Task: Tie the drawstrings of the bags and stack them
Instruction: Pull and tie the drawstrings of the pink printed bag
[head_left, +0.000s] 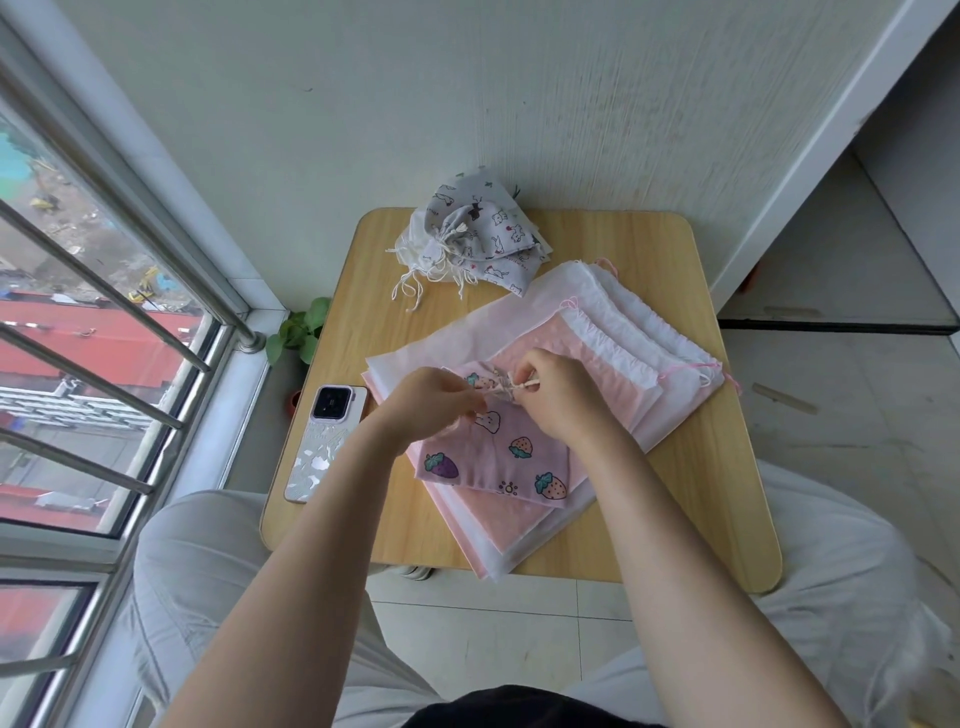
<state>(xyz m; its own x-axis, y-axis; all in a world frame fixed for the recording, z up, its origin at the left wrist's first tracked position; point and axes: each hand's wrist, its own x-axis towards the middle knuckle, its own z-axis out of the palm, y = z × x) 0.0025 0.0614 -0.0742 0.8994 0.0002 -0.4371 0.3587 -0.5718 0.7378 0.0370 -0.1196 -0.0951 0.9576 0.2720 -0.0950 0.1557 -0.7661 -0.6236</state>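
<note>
Both hands, left (434, 402) and right (558, 397), pinch the drawstrings (511, 388) atop the strawberry bag (498, 457) between them

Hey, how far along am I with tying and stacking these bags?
Done: a pile of grey printed bags with cinched cords sits at the table's far edge. In hand: your left hand and right hand pinch the cord of the strawberry bag. Left: the flat pink and white bags underneath look untied.

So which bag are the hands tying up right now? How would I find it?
Look at the small wooden table by the window. A pile of big pink and white bags lies on it, and the strawberry bag sits on top, under both hands. It is the only one printed with strawberries and bunnies.
</note>
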